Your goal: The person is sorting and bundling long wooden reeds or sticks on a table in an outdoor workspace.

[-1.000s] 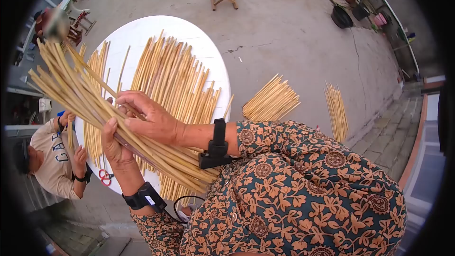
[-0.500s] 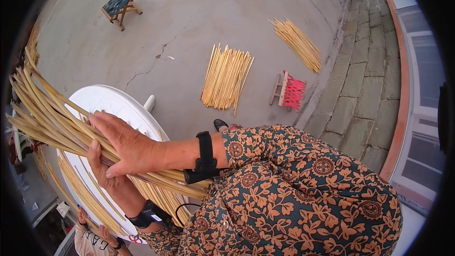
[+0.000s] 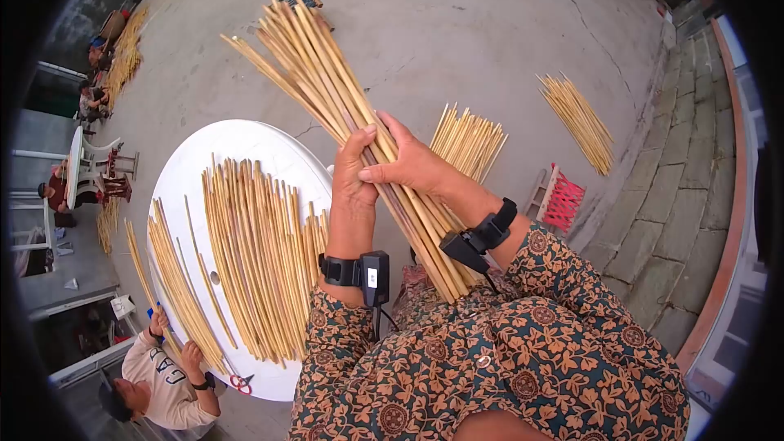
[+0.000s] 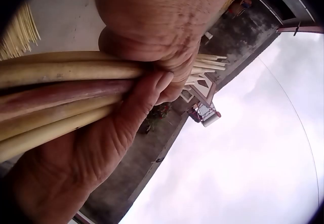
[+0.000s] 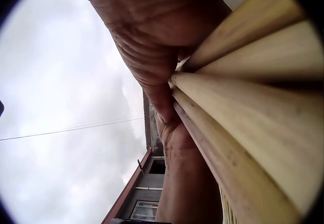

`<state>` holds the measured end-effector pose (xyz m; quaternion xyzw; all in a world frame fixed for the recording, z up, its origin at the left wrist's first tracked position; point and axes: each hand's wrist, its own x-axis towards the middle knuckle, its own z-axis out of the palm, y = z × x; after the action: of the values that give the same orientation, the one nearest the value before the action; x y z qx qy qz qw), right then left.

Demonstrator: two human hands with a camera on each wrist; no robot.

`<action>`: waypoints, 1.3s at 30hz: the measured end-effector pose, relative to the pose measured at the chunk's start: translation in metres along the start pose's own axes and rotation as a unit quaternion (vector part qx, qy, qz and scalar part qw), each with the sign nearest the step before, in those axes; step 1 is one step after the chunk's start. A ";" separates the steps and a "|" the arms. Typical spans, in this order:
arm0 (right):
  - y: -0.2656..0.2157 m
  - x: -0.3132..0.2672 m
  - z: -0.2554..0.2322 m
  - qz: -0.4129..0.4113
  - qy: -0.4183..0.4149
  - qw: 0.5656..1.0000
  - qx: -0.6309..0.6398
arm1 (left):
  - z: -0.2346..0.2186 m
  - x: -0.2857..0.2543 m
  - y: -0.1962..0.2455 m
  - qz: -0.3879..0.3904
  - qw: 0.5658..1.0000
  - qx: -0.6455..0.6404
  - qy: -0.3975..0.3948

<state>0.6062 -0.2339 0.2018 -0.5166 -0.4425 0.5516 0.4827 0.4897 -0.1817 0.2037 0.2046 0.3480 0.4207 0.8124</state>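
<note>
A bundle of long yellow-brown sticks [image 3: 322, 73] slants across the middle of the head view, its lower end against the patterned shirt. The left hand [image 3: 353, 175] grips it from the left side, thumb laid along the sticks. From the right, the right hand [image 3: 408, 165] wraps the same part of the bundle, its thumb meeting the left hand. In the left wrist view, the sticks [image 4: 61, 90] pass between the two hands, one stick reddish. The right wrist view shows thick stick ends [image 5: 253, 107] close up, with fingers around them partly hidden.
A white oval table [image 3: 184, 143] at left carries rows of sticks and red-handled scissors [image 3: 241, 383]. Another person [image 3: 167, 380] stands at its lower left. Stick piles [image 3: 576, 122] and a red-webbed stool [image 3: 562, 200] are on the ground at right.
The bundle and both hands have moved right, away from over the table, and the bundle stands steeper in view. The right hand has gone from fingering the sticks to gripping them. The head view has shifted.
</note>
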 end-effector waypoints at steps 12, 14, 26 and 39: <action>-0.011 -0.012 -0.004 -0.063 -0.020 0.976 -0.207 | -0.004 0.000 -0.009 0.023 0.995 -0.044 -0.084; -0.005 -0.012 -0.008 -0.080 -0.033 0.965 -0.247 | -0.009 0.001 -0.015 0.030 0.994 -0.055 -0.089; 0.009 -0.005 -0.081 -0.045 0.008 0.938 -0.343 | 0.027 0.049 -0.063 0.016 0.994 -0.012 -0.106; 0.034 -0.007 -0.495 0.065 0.282 0.862 -0.415 | 0.322 0.289 -0.333 -0.195 0.970 0.022 -0.143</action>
<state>1.0974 -0.2511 0.1326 -0.8306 -0.4403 0.1778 0.2909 1.0243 -0.1437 0.0989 0.2084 0.2701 0.2125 0.9157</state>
